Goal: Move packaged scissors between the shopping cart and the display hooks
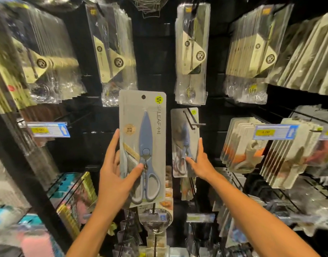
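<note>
The left hand has a pack of scissors in its grip, thumb across the front and fingers behind, the pack upright with its punched hole on top, probably so it can go onto a hook. The right hand, fingers straight, steadies a second pack already hanging on the hook, likely clearing room.

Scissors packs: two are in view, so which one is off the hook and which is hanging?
The nearer scissors pack, gripped by the left hand, is off the hook. The farther scissors pack hangs on the display hook, touched by the right hand.
</note>
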Demonstrator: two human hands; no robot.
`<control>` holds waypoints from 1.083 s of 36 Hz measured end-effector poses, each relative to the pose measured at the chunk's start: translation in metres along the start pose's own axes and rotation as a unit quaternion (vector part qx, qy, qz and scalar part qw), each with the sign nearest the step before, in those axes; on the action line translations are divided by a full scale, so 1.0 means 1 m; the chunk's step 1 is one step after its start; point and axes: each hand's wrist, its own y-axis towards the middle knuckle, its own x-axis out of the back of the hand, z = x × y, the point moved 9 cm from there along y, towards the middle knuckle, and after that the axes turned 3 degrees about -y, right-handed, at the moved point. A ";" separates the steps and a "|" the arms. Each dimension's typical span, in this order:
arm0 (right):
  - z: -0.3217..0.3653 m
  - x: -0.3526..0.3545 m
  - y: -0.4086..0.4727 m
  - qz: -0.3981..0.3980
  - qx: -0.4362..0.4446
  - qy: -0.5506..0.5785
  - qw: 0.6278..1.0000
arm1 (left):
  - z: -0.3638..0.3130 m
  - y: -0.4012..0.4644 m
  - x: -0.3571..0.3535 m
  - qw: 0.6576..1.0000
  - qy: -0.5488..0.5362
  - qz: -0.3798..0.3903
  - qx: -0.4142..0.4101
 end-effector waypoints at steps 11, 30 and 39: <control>0.064 0.014 -0.084 -0.002 0.100 0.133 0.986 | 0.009 -0.002 0.001 1.000 -0.016 0.006 -0.010; 0.108 0.016 -0.161 -0.024 0.145 0.266 0.953 | 0.044 -0.033 -0.019 0.997 -0.007 0.064 0.047; 0.076 0.020 -0.181 -0.029 0.094 0.256 0.962 | 0.070 -0.055 -0.043 0.989 0.023 0.107 0.097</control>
